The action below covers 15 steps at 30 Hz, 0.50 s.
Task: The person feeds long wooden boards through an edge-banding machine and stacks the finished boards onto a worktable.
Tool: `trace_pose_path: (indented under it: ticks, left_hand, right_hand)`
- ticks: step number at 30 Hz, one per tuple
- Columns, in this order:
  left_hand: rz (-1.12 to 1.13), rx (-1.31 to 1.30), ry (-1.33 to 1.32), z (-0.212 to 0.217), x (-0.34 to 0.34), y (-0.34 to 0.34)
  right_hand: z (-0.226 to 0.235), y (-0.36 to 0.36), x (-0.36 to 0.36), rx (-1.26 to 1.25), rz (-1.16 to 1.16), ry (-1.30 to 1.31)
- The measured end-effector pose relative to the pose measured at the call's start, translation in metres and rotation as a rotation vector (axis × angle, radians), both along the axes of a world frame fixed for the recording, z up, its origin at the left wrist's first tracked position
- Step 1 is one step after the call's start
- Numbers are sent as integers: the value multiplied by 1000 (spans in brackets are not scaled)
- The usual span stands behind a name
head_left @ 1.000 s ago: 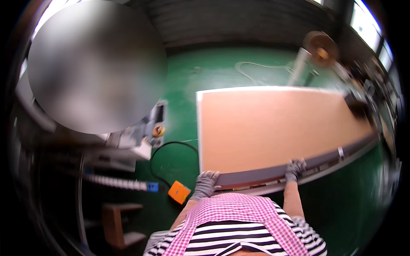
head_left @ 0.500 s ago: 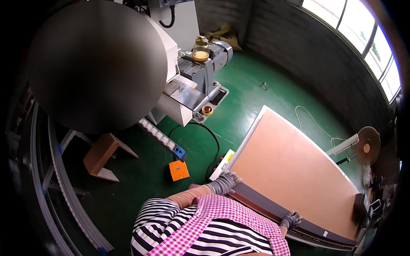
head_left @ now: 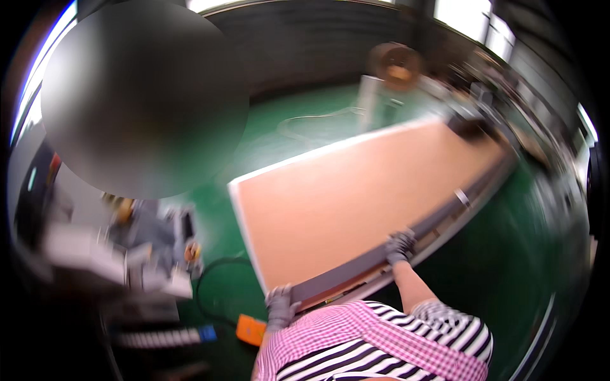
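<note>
A long grey strip (head_left: 343,274) lies along the near edge of a large table with a tan top (head_left: 356,197) and pale rim. My left hand (head_left: 281,307), in a grey striped glove, grips the strip's left end at the table corner. Farther along, my right hand (head_left: 400,246), gloved alike, has its fingers curled over the strip. Under both palms the grip is hidden, and motion blurs the picture. A small pale tag (head_left: 462,197) shows on the strip beyond my right hand.
A dark block-shaped device (head_left: 469,124) stands at the table's far right end. Beyond the table is a round brown disc (head_left: 396,65) on a white stand. Left are a blurred grey machine (head_left: 149,232), a black cable (head_left: 199,295) and an orange box (head_left: 251,330). A dark round blur covers the upper left.
My view has swung to the right, so the table and disc now sit farther left and the machine is at the left edge. Both hands remain on the grey strip.
</note>
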<state>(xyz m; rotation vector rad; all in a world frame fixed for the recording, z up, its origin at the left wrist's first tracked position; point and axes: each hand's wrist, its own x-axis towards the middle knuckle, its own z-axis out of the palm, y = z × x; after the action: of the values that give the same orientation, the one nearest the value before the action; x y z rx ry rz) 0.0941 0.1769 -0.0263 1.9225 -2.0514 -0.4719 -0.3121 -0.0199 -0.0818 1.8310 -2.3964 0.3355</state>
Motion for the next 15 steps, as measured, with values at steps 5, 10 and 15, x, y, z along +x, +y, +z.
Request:
trace_pose_path:
  ticks: [5, 10, 15]
  left_hand:
    - [-68, -20, -97, -36, 18, -9]
    - [-80, 84, -118, -11, 14, -21]
    - [-53, -61, -154, -35, 23, -27]
  right_hand:
    - [11, 19, 0, 24, -121, -161]
    - [38, 27, 2, 54, -173, -226]
    - [42, 13, 6, 47, -134, -255]
